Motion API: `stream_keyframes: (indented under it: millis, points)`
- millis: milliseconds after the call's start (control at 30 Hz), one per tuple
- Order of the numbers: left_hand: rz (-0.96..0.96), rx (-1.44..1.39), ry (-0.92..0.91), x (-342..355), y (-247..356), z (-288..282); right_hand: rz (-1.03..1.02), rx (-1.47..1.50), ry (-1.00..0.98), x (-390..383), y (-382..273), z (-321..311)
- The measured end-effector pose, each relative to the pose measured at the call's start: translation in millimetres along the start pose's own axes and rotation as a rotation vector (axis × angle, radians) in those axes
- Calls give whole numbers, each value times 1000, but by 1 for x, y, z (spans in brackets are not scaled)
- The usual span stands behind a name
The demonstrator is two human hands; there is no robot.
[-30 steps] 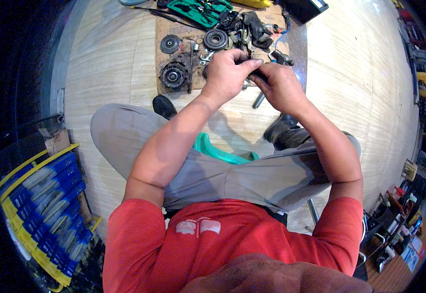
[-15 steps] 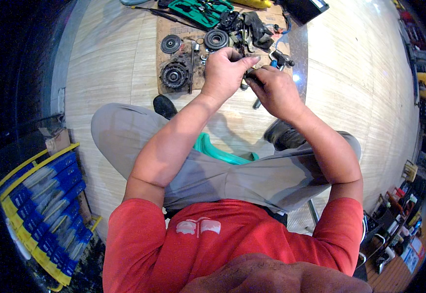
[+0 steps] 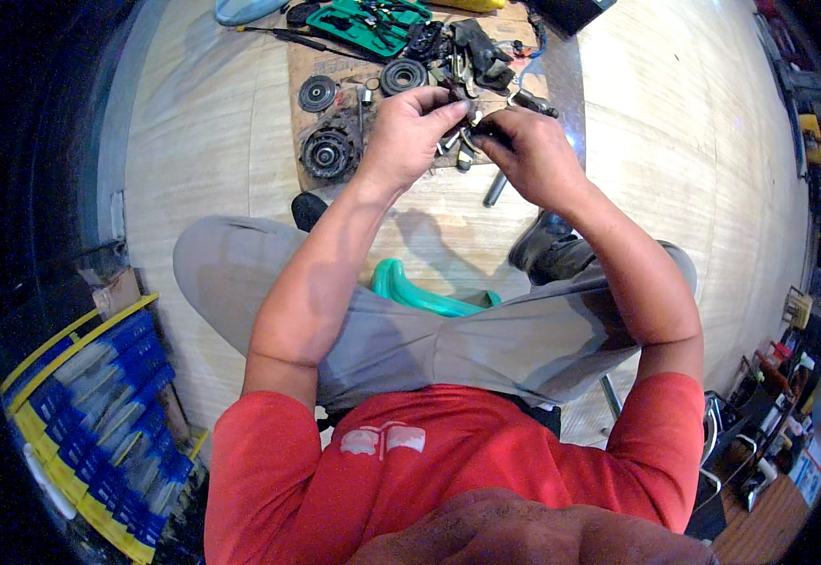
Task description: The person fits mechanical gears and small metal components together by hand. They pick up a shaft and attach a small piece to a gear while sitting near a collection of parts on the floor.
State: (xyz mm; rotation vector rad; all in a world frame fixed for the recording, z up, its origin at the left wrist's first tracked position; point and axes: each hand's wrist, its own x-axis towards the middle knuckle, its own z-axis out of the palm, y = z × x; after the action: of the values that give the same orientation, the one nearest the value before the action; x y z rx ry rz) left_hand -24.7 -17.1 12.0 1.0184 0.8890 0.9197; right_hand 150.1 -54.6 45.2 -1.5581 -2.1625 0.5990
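Observation:
My left hand is over the work board with thumb and fingers pinched together. A small dark piece shows at its fingertips, too small to name. My right hand is just to the right, fingers curled and closed; what they hold, if anything, is hidden. A narrow gap separates the fingertips. Beneath them lie several small metal tools or parts, blurred together. Left of my left hand sits a greasy machine part with a black toothed wheel. Behind it are a black disc and a grooved black pulley.
The stained board also bears an open green tool case and dark gloves. A dark box stands at the far right. A metal bar sticks out below my right hand. Blue-and-yellow bins stand at left.
My left hand has drawn slightly left, widening the gap between the fingertips. The blue-tipped item beside my right hand no longer shows. The whole view has shifted a little.

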Motion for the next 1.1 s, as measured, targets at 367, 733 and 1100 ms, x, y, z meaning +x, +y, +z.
stream_keyframes:
  millis: [367,733,1100]
  points:
    - [40,309,187,-8,11,13,-22,-43,35,-2,-5,2]
    - [28,-214,136,5,-9,-12,430,722,104,7,22,-8]
    - [84,-403,37,5,-5,-4,524,1209,-129,5,8,8]
